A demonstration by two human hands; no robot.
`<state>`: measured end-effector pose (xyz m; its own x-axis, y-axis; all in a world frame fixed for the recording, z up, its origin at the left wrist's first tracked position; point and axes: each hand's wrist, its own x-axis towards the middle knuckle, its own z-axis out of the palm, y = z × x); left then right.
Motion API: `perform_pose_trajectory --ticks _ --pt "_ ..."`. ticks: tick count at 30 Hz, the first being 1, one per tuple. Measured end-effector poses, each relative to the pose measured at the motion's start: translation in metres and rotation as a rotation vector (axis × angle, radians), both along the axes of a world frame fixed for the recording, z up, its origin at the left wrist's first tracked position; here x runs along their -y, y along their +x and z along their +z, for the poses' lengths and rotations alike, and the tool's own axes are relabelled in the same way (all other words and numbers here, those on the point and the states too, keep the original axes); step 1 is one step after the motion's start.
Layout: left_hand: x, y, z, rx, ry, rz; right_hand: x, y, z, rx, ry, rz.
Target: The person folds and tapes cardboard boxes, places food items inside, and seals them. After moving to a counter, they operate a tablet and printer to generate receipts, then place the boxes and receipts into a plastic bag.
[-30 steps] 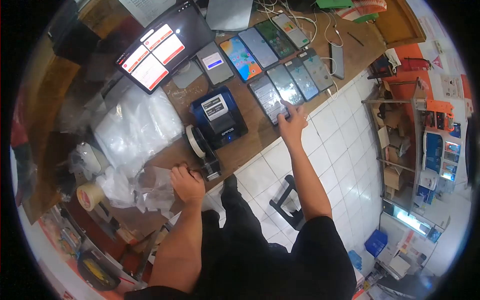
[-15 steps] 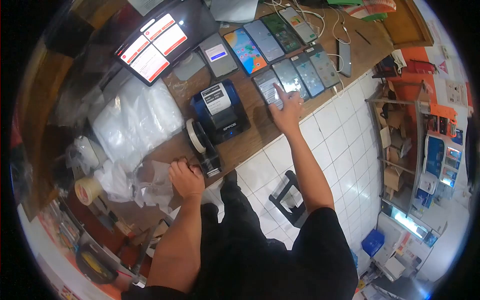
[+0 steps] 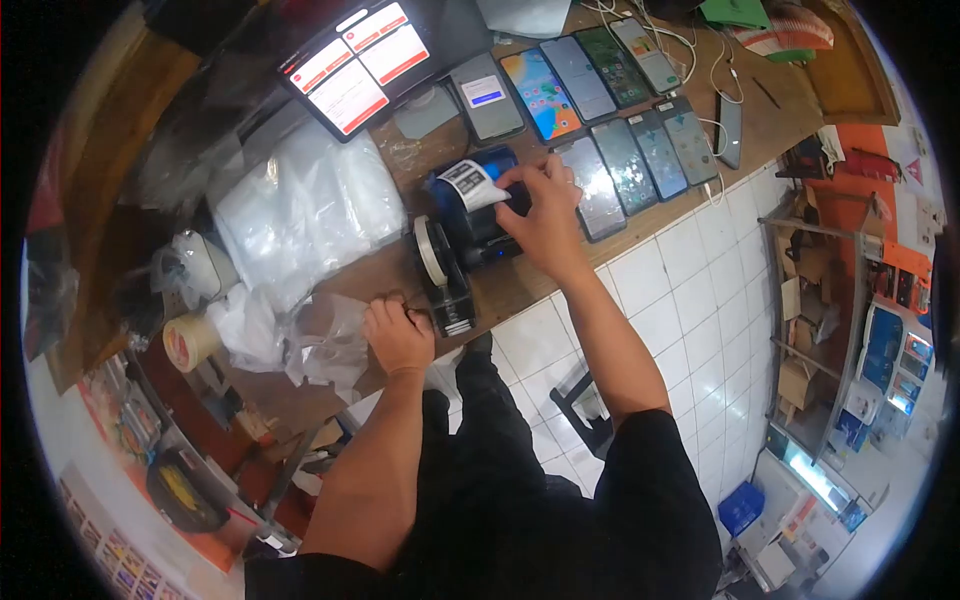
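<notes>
My right hand [image 3: 545,215] is over the blue and black label printer [image 3: 490,225]. Its thumb and index finger close at the edge of a white printed label [image 3: 472,184] curling out of the printer's top. My left hand [image 3: 398,335] rests on the table's front edge with curled fingers, and its palm side is hidden. Beside it stands a black tape dispenser [image 3: 455,300] with a roll of tape [image 3: 431,252]. A phone with a lit screen [image 3: 590,190] lies just right of my right hand.
Several phones [image 3: 655,155] lie in rows on the wooden table, some with white cables. A tablet [image 3: 360,70] with a lit screen stands at the back. Clear plastic bags [image 3: 310,210] and a tape roll [image 3: 190,342] are at the left. A black stool [image 3: 585,410] is on the tiled floor.
My right hand has left the phone's screen and moved left to the label on the printer. My left hand stays at the table edge. The whole view has shifted slightly.
</notes>
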<state>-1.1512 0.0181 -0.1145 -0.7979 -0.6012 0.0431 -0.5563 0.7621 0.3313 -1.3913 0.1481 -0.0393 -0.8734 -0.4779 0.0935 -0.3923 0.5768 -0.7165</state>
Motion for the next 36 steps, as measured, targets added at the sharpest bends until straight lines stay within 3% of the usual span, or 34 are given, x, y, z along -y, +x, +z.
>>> perform_pose_trajectory --ticks 3,6,9,13,19,36 --pt "0.001 0.002 -0.002 0.022 -0.002 0.006 0.001 -0.001 0.002 -0.084 0.031 0.053" --pt "0.002 0.003 -0.003 0.046 -0.007 0.009 -0.002 -0.003 -0.004 0.236 -0.218 0.096" --pt "0.002 0.003 -0.003 0.042 -0.01 0.005 0.005 -0.008 0.008 0.325 -0.466 0.018" --pt "0.002 0.004 -0.003 0.047 -0.003 0.004 0.014 -0.023 0.009 0.472 -0.591 -0.011" --pt "0.002 0.001 0.001 -0.025 0.011 -0.001 0.024 -0.036 0.01 0.39 -0.519 0.015" --pt "0.001 0.003 0.001 -0.002 0.005 0.001 0.032 -0.048 0.016 0.508 -0.666 -0.049"
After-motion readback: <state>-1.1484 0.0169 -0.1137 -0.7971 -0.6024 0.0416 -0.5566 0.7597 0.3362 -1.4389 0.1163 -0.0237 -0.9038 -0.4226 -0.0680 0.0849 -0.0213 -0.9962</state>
